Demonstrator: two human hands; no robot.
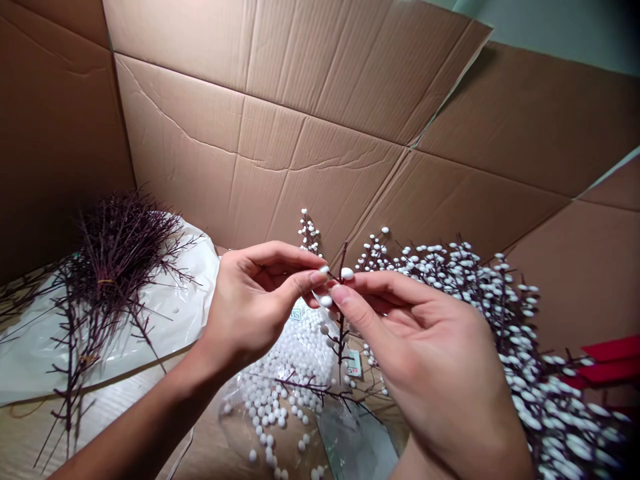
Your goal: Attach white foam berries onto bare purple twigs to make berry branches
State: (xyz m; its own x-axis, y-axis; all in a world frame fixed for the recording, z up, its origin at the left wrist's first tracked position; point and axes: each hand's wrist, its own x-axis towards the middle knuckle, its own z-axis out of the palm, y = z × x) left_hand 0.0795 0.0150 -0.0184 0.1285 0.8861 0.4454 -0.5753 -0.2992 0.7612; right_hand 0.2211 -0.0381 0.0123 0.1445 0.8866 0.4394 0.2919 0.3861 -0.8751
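A dark brown twig [341, 333] stands upright between my hands, with a few white balls near its upper part. My left hand [260, 297] pinches a white ball [324, 270] at the tip of a side branch. My right hand [410, 327] grips the twig's stem between thumb and fingers, close to another white ball [347, 274]. Below them, many loose white balls [300, 347] lie in and around a clear plastic bag. One more bare twig [320, 390] lies across the bag.
At the left, a bundle of bare dark twigs [117, 247] rests on a white plastic sheet [193, 280]. Finished-looking branches with white balls [465, 280] crowd the right side. Cardboard panels [260, 127] rise behind. Red strips [613, 360] show at the far right.
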